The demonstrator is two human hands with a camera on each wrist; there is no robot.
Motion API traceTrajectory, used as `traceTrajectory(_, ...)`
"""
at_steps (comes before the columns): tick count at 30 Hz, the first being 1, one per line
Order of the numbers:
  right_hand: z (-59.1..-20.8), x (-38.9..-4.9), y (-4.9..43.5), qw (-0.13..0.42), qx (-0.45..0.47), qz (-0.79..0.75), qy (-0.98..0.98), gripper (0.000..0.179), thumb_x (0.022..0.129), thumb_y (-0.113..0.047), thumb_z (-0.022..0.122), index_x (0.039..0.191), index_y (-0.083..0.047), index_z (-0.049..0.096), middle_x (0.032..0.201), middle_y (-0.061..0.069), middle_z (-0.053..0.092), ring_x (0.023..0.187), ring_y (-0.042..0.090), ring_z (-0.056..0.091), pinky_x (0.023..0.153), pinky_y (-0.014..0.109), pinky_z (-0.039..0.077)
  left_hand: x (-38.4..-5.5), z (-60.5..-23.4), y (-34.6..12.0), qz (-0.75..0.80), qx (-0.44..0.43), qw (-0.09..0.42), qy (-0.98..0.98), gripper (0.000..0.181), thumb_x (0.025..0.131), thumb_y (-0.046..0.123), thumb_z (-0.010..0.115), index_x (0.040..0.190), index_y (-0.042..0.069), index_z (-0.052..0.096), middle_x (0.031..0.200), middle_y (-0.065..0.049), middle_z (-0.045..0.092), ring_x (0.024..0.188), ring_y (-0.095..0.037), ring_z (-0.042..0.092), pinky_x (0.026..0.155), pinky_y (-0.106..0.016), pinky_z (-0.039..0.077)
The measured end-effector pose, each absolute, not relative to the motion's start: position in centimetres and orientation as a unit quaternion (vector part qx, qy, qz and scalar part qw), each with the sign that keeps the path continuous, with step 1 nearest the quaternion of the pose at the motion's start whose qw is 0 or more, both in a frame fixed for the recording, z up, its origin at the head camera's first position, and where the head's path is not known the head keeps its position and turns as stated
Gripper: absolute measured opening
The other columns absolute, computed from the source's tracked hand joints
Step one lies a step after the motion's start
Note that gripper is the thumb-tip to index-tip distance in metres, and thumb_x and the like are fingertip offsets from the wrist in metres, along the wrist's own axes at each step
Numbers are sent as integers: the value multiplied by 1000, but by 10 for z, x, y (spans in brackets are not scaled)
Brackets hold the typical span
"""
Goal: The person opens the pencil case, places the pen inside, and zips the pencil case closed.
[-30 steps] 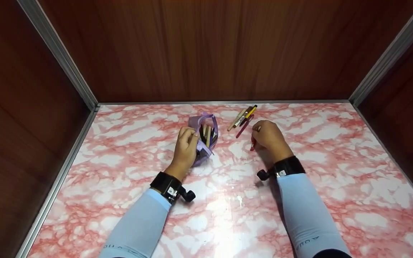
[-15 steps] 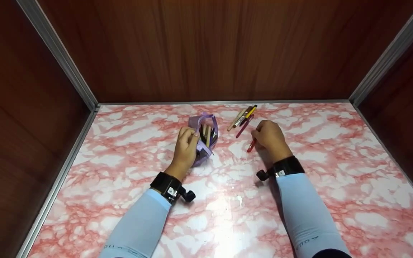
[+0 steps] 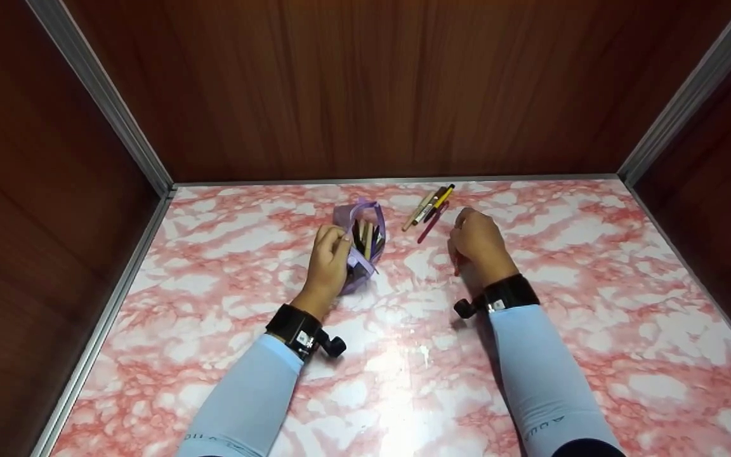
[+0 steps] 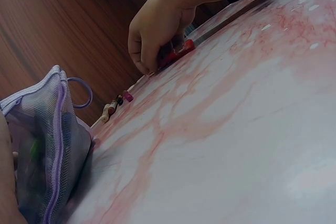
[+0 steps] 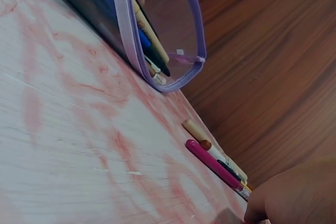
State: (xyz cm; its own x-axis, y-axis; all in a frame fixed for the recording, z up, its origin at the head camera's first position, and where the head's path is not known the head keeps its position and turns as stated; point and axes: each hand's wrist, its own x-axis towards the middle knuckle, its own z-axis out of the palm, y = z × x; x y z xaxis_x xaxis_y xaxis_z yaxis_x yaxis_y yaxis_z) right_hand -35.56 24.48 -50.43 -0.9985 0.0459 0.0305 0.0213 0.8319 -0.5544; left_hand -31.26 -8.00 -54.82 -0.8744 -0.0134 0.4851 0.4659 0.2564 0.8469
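Note:
My left hand [image 3: 329, 259] grips the near left edge of a purple mesh pencil case [image 3: 359, 259], which stands open with several pens and pencils inside. In the right wrist view the purple-trimmed mouth of the pencil case [image 5: 201, 35] gapes, showing a tan pencil [image 5: 152, 38] and a blue item. To the right, my right hand [image 3: 478, 240] pinches a red pen [image 3: 457, 266] low at the table; the hand covers most of it. The left wrist view shows the red pen [image 4: 181, 51] under curled fingers, near or on the tabletop.
Several pens lie in a loose group behind and between the hands, among them a magenta pen [image 3: 433, 222], a yellow pen [image 3: 445, 200] and a tan pencil [image 3: 416, 214]. Wood-grain panels wall in the marbled table [image 3: 397, 381] at the back and sides.
The red pen's near end swung out to the left, then back in toward the right hand, which has shifted very slightly. The left hand and pencil case stay in place.

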Motion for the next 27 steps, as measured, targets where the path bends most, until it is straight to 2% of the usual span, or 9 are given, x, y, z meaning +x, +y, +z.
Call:
traceTrajectory(4, -501, -357, 246, 11, -35, 332, -943, 47, 106, -16, 60, 150, 0, 59, 127, 29, 76, 117, 44, 71, 108, 56, 56, -312, -548, -80, -593, -148, 206, -764, 18, 113, 7, 59, 102, -4, 68, 115, -18, 59, 111, -23, 57, 101, -32, 47)
traceTrajectory(6, -499, -358, 247, 9, -47, 366, -930, 56, 106, -17, 59, 160, -3, 54, 129, 28, 74, 114, 41, 71, 102, 54, 60, -312, -548, -80, -594, -149, 204, -764, 17, 113, 6, 58, 102, -4, 67, 113, -16, 57, 108, -22, 55, 98, -31, 45)
traceTrajectory(8, -497, -360, 247, 19, -53, 394, -918, 61, 105, -16, 60, 164, -4, 53, 123, 24, 73, 106, 34, 70, 95, 45, 59, -313, -548, -80, -594, -151, 204, -764, 16, 112, 6, 58, 101, -3, 66, 111, -15, 56, 104, -20, 53, 95, -30, 44)
traceTrajectory(13, -493, -363, 241, 67, -47, 480, -873, 60, 100, -11, 67, 159, -2, 59, 96, 4, 70, 81, 14, 65, 76, 25, 52, -313, -549, -80, -595, -155, 209, -761, 15, 111, 5, 58, 100, -3, 66, 108, -13, 54, 102, -18, 50, 92, -29, 41)
traceTrajectory(15, -492, -364, 234, 77, -38, 536, -840, 57, 100, -8, 69, 156, 0, 59, 88, -1, 70, 74, 11, 68, 70, 22, 56, -314, -549, -80, -595, -157, 212, -759, 16, 111, 5, 59, 100, -3, 66, 108, -14, 54, 102, -18, 50, 93, -29, 41)
traceTrajectory(17, -492, -364, 224, 83, -30, 593, -801, 56, 100, -4, 71, 154, 3, 56, 83, -5, 71, 70, 9, 72, 67, 22, 60, -314, -549, -81, -595, -157, 214, -759, 16, 111, 5, 58, 100, -3, 66, 108, -14, 54, 103, -19, 50, 93, -30, 41)
traceTrajectory(21, -493, -361, 200, 78, -13, 684, -725, 52, 100, 5, 68, 148, 7, 47, 81, -2, 73, 67, 12, 79, 71, 31, 69, -313, -548, -81, -593, -156, 211, -762, 16, 112, 5, 58, 101, -3, 66, 108, -14, 54, 103, -19, 51, 93, -29, 42)
traceTrajectory(27, -496, -350, 166, 73, -5, 744, -664, 44, 98, 13, 66, 136, 0, 47, 80, 0, 76, 70, 16, 81, 75, 37, 71, -311, -546, -81, -590, -155, 203, -766, 17, 113, 7, 58, 101, -4, 65, 108, -13, 53, 103, -19, 51, 93, -29, 43)
